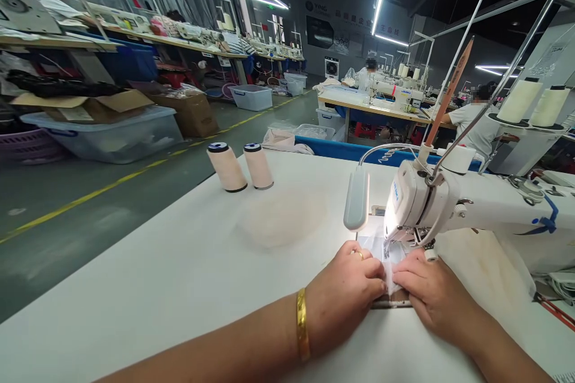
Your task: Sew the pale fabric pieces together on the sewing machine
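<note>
A small white fabric piece (387,260) lies on the white table (179,275) under the needle of a white sewing machine (449,203). My left hand (345,293), with a gold ring and bangle, has its fingers curled and pressed on the fabric's left edge. My right hand (431,296) presses the fabric's right edge with bent fingers. The two hands almost touch, just in front of the presser foot. The machine's lamp (357,197) lights the spot.
Two cream thread cones (240,166) stand at the table's far edge, with a pale fabric heap (283,215) nearer. Two more cones (534,102) sit on the machine's stand. Bins and boxes (112,125) line the aisle at left. Other workers sit at far tables.
</note>
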`<state>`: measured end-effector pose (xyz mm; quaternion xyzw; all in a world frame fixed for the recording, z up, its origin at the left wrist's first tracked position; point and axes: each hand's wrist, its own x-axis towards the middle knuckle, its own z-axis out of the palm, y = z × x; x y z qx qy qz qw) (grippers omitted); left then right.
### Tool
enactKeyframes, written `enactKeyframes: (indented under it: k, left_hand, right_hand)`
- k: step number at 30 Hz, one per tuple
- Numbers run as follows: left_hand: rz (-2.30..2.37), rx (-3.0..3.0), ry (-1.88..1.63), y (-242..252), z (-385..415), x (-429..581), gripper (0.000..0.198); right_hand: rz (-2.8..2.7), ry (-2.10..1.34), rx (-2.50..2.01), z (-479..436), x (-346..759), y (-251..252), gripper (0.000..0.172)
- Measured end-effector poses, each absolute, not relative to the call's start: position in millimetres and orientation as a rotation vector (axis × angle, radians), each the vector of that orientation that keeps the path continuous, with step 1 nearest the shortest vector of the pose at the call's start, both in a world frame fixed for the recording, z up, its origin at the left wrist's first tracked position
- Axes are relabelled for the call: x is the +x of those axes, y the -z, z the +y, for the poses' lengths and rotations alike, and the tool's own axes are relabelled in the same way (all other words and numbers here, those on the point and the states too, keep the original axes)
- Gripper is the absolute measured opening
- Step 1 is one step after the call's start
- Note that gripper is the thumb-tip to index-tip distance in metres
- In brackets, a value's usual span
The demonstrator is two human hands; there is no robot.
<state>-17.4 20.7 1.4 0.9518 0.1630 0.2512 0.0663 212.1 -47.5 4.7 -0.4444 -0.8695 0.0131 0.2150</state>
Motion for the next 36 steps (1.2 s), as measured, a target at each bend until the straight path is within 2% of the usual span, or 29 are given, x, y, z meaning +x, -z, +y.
enactKeyframes:
  k: [4, 10, 14, 22, 29, 36]
  left_hand:
    - [0.522, 2.874, -0.769, -1, 26, -18, 0.026]
    - [0.475, 2.875, -0.749, -3, 19, -20, 0.031]
    - [0.498, 2.887, -0.745, 0, 21, -19, 0.028]
    - [0.542, 2.938, -0.756, 1, 35, -15, 0.027]
    - [0.593, 2.942, -0.791, 0, 45, -9, 0.033]
    - [0.607, 2.929, -0.764, 0, 51, -9, 0.024]
  right_hand:
    - [-2.395, 0.029, -1.238, -46, 213, -2, 0.035]
    - [-2.448, -0.058, -1.176, -51, 210, -7, 0.028]
    - [-2.430, -0.046, -1.192, -50, 209, -6, 0.029]
    - [-2.372, 0.003, -1.284, -43, 210, 4, 0.045]
    - [-2.312, 0.072, -1.443, -37, 212, 10, 0.054]
    - [-2.241, 0.136, -1.511, -35, 213, 18, 0.062]
